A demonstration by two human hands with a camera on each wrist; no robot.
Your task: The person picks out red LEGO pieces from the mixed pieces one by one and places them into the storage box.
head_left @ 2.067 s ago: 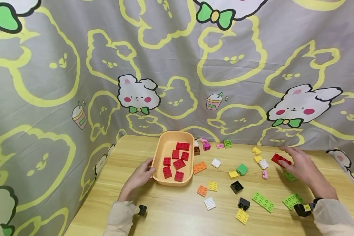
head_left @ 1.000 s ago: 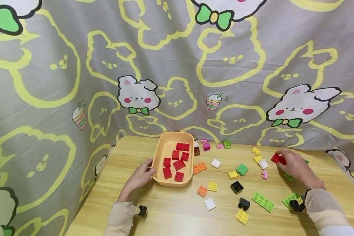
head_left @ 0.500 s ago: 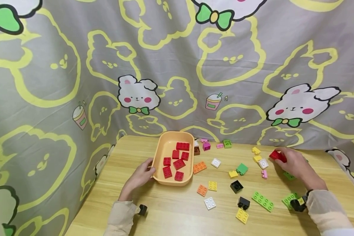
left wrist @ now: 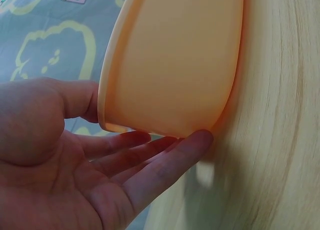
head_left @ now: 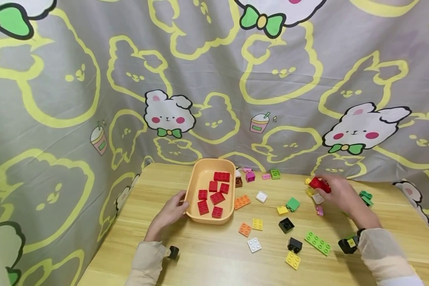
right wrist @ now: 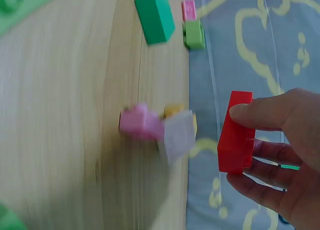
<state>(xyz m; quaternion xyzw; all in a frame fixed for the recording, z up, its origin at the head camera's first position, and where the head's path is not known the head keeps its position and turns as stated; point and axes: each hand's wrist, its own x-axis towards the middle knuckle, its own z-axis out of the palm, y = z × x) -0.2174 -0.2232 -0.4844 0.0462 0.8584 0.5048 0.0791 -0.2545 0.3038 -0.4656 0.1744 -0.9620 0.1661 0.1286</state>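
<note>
My left hand (head_left: 171, 208) grips the near left corner of a pale orange tray (head_left: 203, 171); in the left wrist view its thumb is at the rim and its fingers lie against the outer wall (left wrist: 170, 64). Inside the tray lie several red building bricks (head_left: 217, 198). Far right, my right hand (head_left: 340, 194) pinches a long red brick (right wrist: 233, 140) between thumb and fingers, raised over the table in the right wrist view. Just below it are a pink brick (right wrist: 140, 122) and a white brick (right wrist: 178, 136), with yellow pieces partly hidden behind.
Loose bricks lie across the wooden table (head_left: 207, 254): orange (head_left: 242, 201), green (head_left: 292, 204), black (head_left: 286, 225), a long light green one (head_left: 317, 243) and others. Dark green pieces (head_left: 366, 197) sit at the right. A patterned grey curtain (head_left: 214, 79) hangs along the back and left.
My right hand took hold of the long red brick at the right, then lifted it leftward, over the yellow and white bricks. The left hand stays at the tray.
</note>
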